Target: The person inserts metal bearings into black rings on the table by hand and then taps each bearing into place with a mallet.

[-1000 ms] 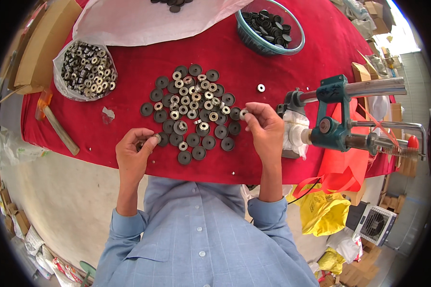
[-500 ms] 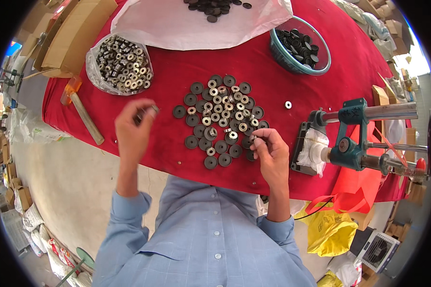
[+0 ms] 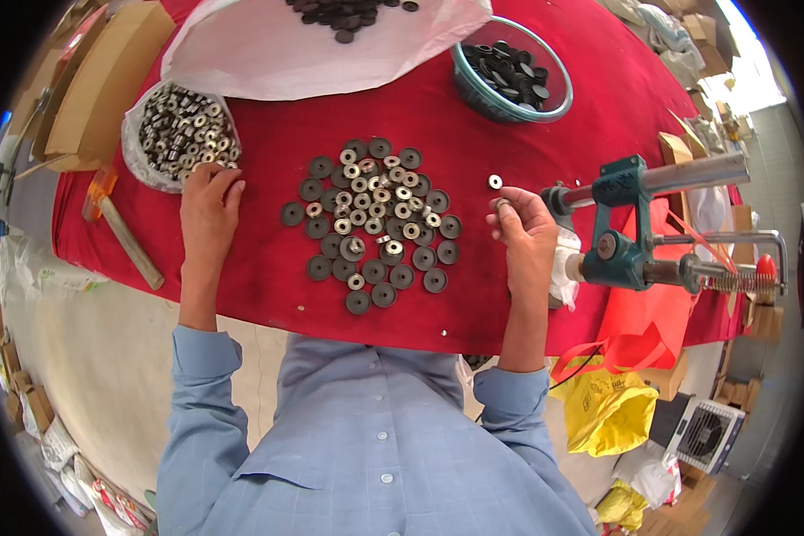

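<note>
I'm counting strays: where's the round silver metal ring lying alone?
In the head view, the ring lies right of centre on the red cloth, just beyond the right hand.

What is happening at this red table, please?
A blue-shirted person has the left hand at a plastic bag of metal bearings. The right hand pinches a small round metal piece near one lone bearing. Between the hands, more bearings lie on and among dark discs on red cloth.
</note>
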